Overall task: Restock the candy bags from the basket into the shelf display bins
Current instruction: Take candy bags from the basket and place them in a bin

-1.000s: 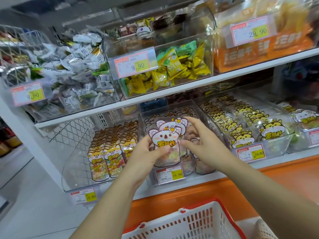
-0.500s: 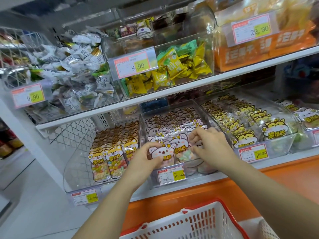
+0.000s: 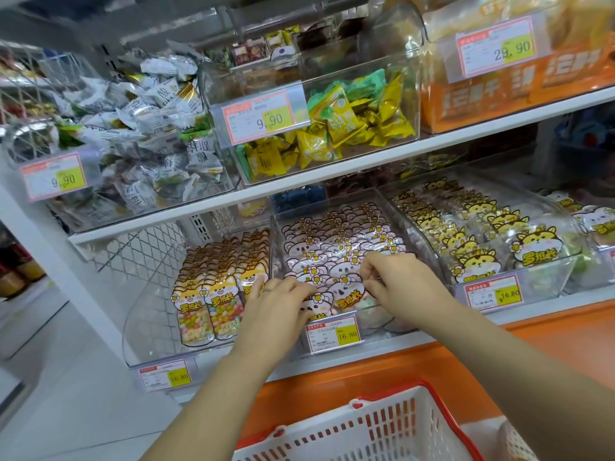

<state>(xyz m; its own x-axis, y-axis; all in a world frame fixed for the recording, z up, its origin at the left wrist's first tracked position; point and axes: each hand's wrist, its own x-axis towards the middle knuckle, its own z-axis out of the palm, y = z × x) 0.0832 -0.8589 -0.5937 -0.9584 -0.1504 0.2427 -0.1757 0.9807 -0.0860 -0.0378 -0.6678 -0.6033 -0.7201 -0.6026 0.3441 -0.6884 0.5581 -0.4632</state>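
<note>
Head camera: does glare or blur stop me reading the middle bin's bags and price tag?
Head view: glare streaks the clear wrap of the pink bear bags, though their print reads; the 16.80 price tag is sharp; shelf edges bow from the wide lens; the top-left corner is soft.

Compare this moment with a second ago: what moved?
The pink candy bags went down from mid-air into the front of the middle bin. The left hand now lies on them with straight fingers; the right hand pinches a bag top. Neighbouring bins, price tags and the basket are unchanged.
</note>
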